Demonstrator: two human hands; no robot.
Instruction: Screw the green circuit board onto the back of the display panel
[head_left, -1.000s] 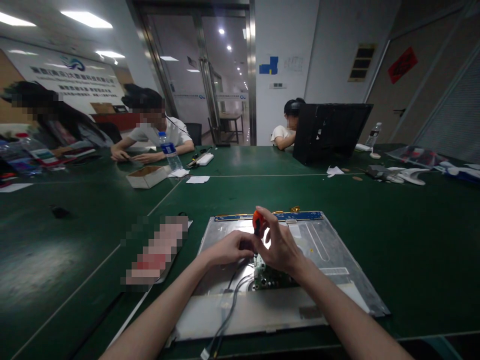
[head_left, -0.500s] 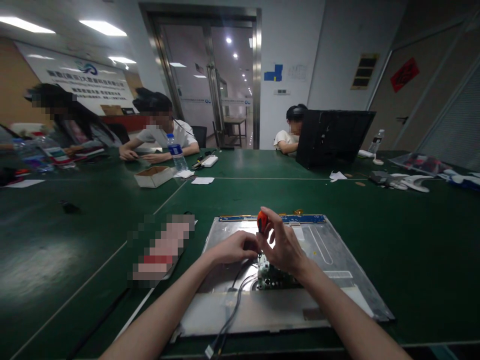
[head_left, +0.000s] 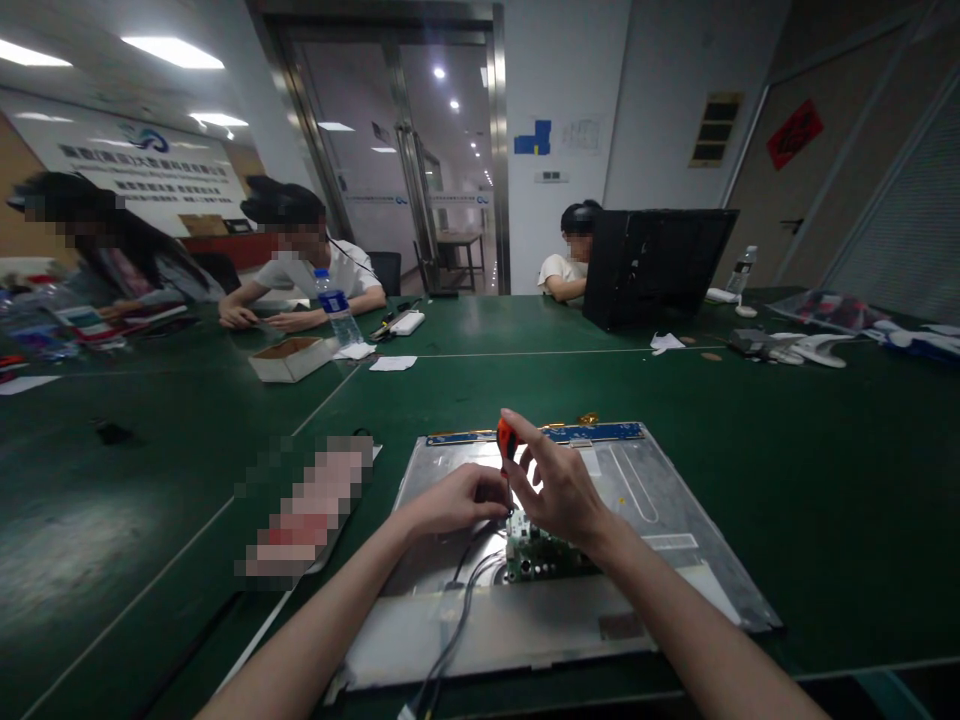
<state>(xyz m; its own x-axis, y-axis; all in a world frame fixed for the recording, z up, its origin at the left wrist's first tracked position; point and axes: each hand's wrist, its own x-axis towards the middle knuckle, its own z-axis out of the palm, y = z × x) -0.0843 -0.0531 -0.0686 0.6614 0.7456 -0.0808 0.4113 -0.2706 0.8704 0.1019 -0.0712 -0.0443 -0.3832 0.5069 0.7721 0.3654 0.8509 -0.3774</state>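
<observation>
My right hand (head_left: 559,485) grips a small screwdriver with an orange and black handle (head_left: 507,440), held upright with its shaft pointing down. Its tip reaches the corner of a green circuit board (head_left: 536,555), which lies on a silver metal display panel (head_left: 675,510). Close beside the shaft, my left hand (head_left: 469,493) has its fingers curled together near the tip; whether they pinch anything is hidden. Dark cables (head_left: 457,630) run from near the board over the panel's front edge. A blue circuit strip (head_left: 611,433) lines the panel's far edge.
Left of the panel lies a flat, blurred-out object (head_left: 311,520). Farther off are an open small box (head_left: 292,360), a water bottle (head_left: 337,310), paper scraps (head_left: 666,343) and a black monitor-like casing (head_left: 652,265). Several people sit across the green table (head_left: 825,480).
The view has shifted slightly, so the scene sits a little farther left. The screwdriver stays in my right hand over the board's corner, and more of its shaft shows.
</observation>
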